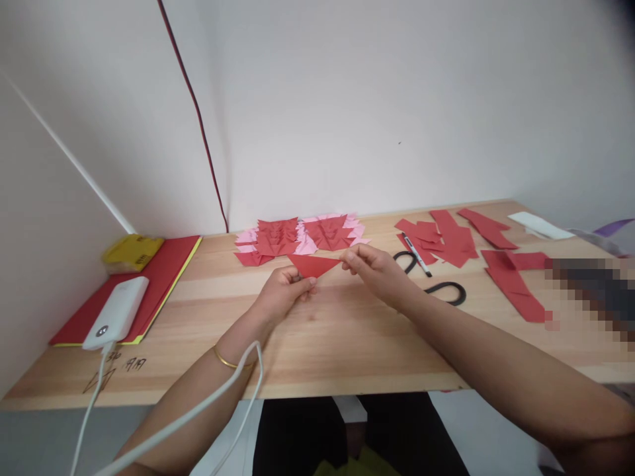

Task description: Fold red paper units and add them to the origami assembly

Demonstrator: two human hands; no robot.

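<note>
A folded red paper triangle [313, 265] is held just above the wooden table [347, 344], near its middle. My left hand [282, 294] pinches the triangle's lower left corner, fingers closed. My right hand [373, 268] pinches its right tip between thumb and fingers. Behind the triangle, against the wall, lies a row of folded red and pink paper pieces [300, 238]. A thin gold bangle [224, 360] circles my left wrist.
Black-handled scissors [439, 287] and a marker pen [415, 254] lie right of my right hand, among red paper strips [496, 258]. At the left, a white power bank [116, 312] rests on red sheets [163, 274] beside a yellow packet [131, 252]. White cables [198, 410] cross my left arm.
</note>
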